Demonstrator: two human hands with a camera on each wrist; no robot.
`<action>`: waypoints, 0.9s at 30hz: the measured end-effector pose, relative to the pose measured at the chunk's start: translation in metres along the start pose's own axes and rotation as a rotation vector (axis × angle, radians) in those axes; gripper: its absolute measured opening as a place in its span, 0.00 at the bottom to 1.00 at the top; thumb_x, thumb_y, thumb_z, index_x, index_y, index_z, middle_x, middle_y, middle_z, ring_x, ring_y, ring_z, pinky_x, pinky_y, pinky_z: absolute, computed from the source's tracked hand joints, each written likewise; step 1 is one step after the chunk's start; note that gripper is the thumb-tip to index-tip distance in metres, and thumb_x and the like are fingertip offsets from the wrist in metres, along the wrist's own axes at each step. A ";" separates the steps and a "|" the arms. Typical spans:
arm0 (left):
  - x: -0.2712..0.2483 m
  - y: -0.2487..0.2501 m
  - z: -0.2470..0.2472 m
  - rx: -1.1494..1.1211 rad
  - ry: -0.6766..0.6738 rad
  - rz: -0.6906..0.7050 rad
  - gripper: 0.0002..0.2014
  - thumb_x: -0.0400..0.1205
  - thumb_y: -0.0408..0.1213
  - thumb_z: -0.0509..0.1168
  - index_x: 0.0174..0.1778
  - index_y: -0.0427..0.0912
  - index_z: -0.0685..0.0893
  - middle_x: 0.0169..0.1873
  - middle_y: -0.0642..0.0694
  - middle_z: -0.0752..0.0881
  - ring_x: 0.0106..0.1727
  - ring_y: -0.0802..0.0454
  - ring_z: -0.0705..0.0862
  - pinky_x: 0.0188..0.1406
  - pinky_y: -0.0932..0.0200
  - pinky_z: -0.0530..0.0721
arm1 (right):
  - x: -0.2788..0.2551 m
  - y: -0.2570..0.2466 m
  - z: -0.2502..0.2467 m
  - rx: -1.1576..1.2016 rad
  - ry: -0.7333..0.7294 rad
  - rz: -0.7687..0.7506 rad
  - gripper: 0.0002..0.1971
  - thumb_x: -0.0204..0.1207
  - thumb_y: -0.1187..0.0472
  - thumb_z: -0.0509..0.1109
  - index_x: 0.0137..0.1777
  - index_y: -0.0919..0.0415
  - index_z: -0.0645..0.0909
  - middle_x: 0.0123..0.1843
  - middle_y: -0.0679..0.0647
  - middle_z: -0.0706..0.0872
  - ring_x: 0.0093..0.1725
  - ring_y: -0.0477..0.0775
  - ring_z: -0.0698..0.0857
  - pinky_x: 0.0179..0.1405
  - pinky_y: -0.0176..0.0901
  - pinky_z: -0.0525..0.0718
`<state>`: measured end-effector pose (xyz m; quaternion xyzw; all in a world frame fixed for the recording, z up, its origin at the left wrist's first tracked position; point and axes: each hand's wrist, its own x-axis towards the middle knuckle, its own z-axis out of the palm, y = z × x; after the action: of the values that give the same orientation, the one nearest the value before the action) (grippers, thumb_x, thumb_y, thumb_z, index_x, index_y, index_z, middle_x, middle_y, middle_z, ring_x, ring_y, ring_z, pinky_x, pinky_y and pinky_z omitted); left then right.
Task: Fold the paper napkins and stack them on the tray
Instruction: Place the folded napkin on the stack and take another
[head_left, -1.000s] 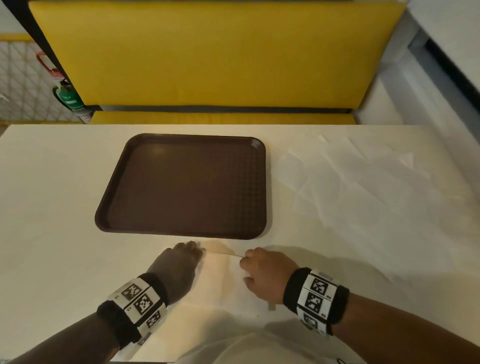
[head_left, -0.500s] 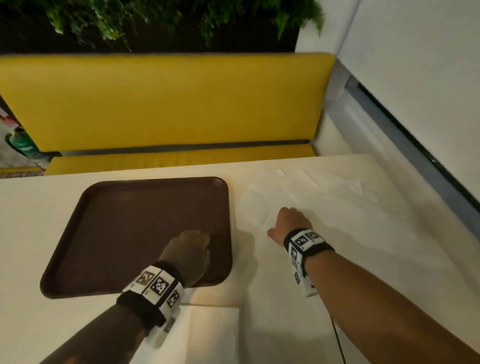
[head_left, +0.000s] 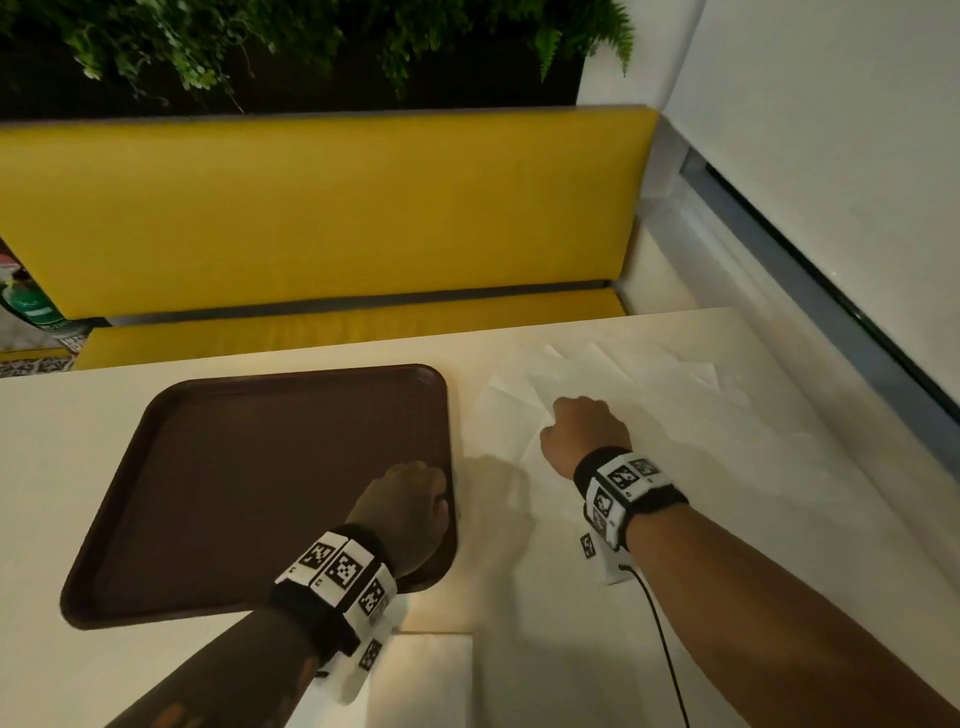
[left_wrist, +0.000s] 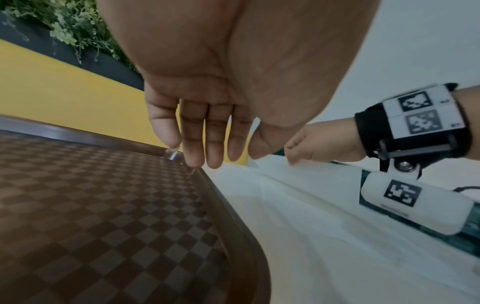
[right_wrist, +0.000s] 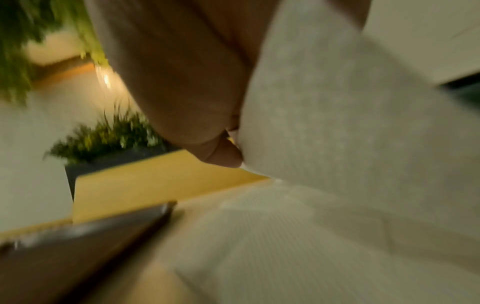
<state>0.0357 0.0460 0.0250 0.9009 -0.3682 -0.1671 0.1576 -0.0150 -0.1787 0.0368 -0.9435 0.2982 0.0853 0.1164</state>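
I'm pinching one unfolded napkin (head_left: 524, 415) with my right hand (head_left: 582, 434) — lifting only the top sheet — while my left hand (head_left: 410, 512), fingers loose, is hovering over the tray (head_left: 249, 478).

We have bare arms with no sleeves. Each wrist wears a black band (head_left: 597, 462) with white blocks (head_left: 340, 566) that show black square patterns. A small white box (left_wrist: 415, 202) hangs under each band. A thin black cable (head_left: 662, 639) trails from our right one.
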 end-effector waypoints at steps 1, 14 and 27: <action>0.000 0.000 -0.001 -0.032 0.003 0.007 0.07 0.83 0.44 0.59 0.43 0.50 0.80 0.42 0.54 0.80 0.43 0.57 0.79 0.47 0.61 0.82 | -0.003 0.000 -0.007 0.070 0.028 -0.025 0.09 0.78 0.56 0.61 0.48 0.61 0.78 0.47 0.58 0.83 0.54 0.63 0.82 0.44 0.48 0.78; -0.021 0.056 -0.045 -0.644 -0.032 0.218 0.51 0.62 0.53 0.81 0.78 0.53 0.60 0.73 0.58 0.72 0.73 0.62 0.72 0.67 0.55 0.81 | -0.066 -0.028 -0.080 0.971 -0.177 -0.276 0.15 0.85 0.62 0.60 0.36 0.66 0.72 0.29 0.53 0.72 0.29 0.46 0.73 0.33 0.39 0.74; -0.023 0.022 -0.070 -1.335 0.076 -0.047 0.19 0.76 0.27 0.63 0.64 0.36 0.80 0.57 0.32 0.86 0.59 0.31 0.84 0.61 0.32 0.82 | -0.087 -0.045 -0.071 0.668 -0.109 -0.672 0.17 0.83 0.65 0.62 0.69 0.53 0.81 0.68 0.41 0.83 0.68 0.34 0.78 0.67 0.26 0.74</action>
<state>0.0361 0.0592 0.1010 0.6232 -0.1602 -0.3305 0.6905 -0.0526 -0.1144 0.1326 -0.8928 -0.0189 -0.0080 0.4500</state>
